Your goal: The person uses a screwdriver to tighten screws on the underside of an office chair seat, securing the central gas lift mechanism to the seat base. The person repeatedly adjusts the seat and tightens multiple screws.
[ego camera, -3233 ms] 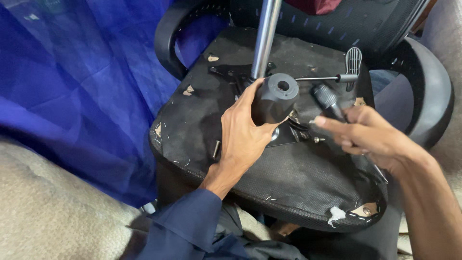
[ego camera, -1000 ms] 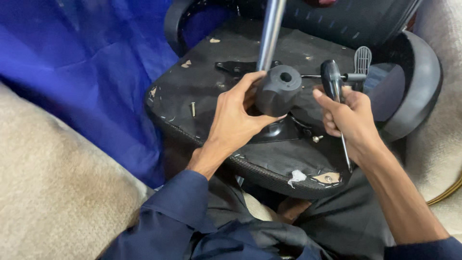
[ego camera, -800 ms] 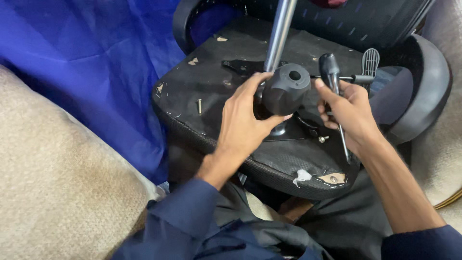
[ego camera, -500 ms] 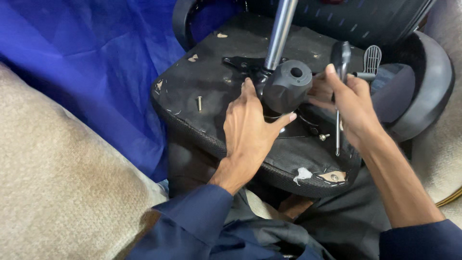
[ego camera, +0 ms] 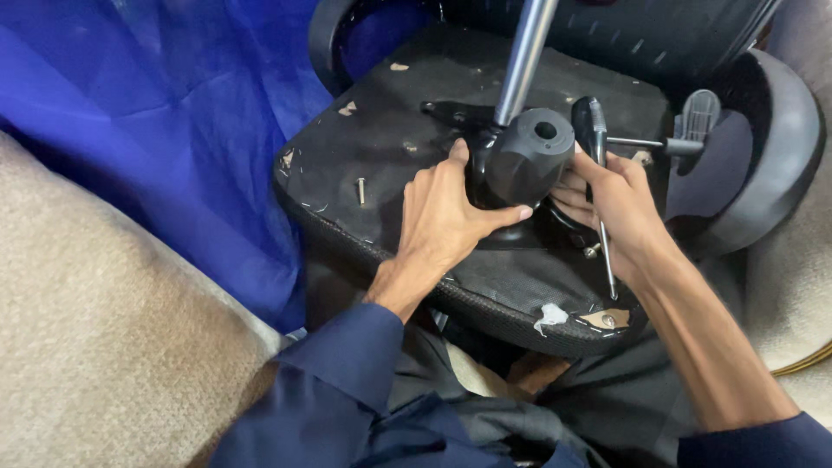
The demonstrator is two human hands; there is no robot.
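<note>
Here, left hand [ego camera: 446, 217]: my fingers are half curled, palm pressed against the black plastic cover [ego camera: 520, 156], thumb tip hooked round its front.
Right hand [ego camera: 611, 195]: closed in a fist round the black screwdriver [ego camera: 596, 165], handle above my knuckles, thin blade pointing down past my wrist.
Cover: between both hands, at the foot of the metal column [ego camera: 524, 56].
Under my hands: upturned chair seat [ego camera: 390, 139].
Beside left knuckles: loose screw [ego camera: 360, 189].

One upturned chair seat [ego camera: 407, 130], one metal column [ego camera: 524, 56], one black sleeve [ego camera: 520, 160], one screwdriver [ego camera: 596, 147], one lever paddle [ego camera: 698, 117], one loose screw [ego camera: 361, 189] near seat's left edge, two hands: left hand [ego camera: 451, 217], right hand [ego camera: 620, 204].
</note>
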